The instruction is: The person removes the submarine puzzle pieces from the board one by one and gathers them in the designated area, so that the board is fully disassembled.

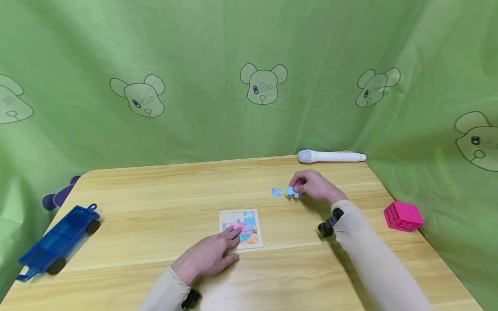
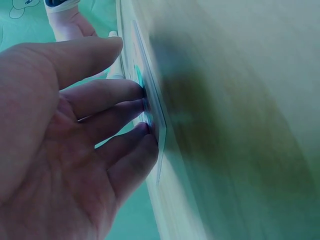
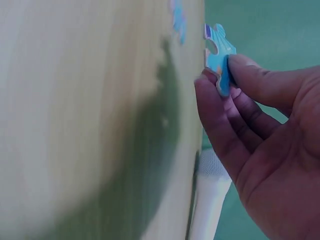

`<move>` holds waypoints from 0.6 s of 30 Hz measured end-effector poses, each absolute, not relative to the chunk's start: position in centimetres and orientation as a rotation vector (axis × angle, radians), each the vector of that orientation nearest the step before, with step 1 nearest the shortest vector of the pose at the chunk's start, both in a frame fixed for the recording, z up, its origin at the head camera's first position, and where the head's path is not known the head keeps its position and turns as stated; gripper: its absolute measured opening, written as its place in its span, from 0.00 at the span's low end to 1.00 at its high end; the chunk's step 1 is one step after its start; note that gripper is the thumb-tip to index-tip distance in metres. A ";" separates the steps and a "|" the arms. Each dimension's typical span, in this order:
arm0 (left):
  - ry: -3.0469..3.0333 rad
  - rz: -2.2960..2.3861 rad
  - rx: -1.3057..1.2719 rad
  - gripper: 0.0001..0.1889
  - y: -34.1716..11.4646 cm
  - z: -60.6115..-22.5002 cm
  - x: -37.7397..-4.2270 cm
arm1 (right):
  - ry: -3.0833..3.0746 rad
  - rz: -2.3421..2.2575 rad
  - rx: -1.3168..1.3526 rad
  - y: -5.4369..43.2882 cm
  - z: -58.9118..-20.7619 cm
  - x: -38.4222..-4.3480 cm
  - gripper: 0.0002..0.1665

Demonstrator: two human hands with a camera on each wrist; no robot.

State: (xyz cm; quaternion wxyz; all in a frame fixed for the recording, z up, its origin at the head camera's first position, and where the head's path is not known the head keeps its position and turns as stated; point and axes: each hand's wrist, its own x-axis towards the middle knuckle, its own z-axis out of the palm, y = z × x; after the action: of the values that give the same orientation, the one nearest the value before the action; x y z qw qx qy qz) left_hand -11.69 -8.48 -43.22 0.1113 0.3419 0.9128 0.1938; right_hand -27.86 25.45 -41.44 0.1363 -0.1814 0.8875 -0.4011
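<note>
A light blue jigsaw piece [image 3: 220,59] is pinched between the thumb and fingers of my right hand [image 1: 313,185], lifted a little off the table. Just left of it, a second jigsaw piece [image 1: 276,192] lies on the wood. My left hand [image 1: 208,255] rests its fingertips on the partly filled jigsaw puzzle [image 1: 252,233], a framed board with a pink and blue picture. Its upper left part shows bare pale backing. In the left wrist view the left fingers [image 2: 125,155] press on the board, with the thumb held apart from it.
A white toy microphone [image 1: 332,156] lies along the table's back edge. On the right sits a pink cube [image 1: 403,216]. A blue toy wagon [image 1: 58,239] stands at the left, near a purple object [image 1: 62,195] at the table edge. Green curtain [image 1: 202,129] surrounds the wooden table [image 1: 155,194].
</note>
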 end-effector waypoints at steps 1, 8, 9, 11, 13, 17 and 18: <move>2.681 0.567 1.004 0.26 -8.5 -43.2 -11.7 | 2.578 -1.153 -0.511 25.8 -41.5 -28.0 0.05; 2.691 0.565 0.999 0.26 -8.6 -43.4 -11.7 | 2.578 -1.109 -0.501 26.8 -42.0 -28.8 0.06; 2.692 0.564 0.997 0.26 -8.6 -43.5 -11.7 | 2.586 -1.093 -0.499 26.9 -42.1 -28.9 0.06; 2.694 0.563 0.995 0.26 -8.6 -43.5 -11.7 | 2.607 -1.059 -0.486 27.0 -42.2 -29.1 0.06; 2.694 0.563 0.995 0.26 -8.6 -43.5 -11.7 | 2.632 -1.018 -0.493 27.0 -42.4 -29.3 0.06; 2.694 0.562 0.999 0.26 -8.5 -43.4 -11.7 | 2.677 -0.963 -0.474 27.0 -42.9 -29.6 0.07; 2.694 0.562 0.996 0.26 -8.5 -43.4 -11.7 | 2.684 -0.956 -0.482 27.0 -43.0 -29.7 0.06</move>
State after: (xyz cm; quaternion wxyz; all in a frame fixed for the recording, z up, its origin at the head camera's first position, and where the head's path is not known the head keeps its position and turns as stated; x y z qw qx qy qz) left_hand -11.70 -8.54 -43.43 0.1072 0.3385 0.9152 0.1908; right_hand -29.71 26.96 -43.02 0.1257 -0.1655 0.9214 -0.3284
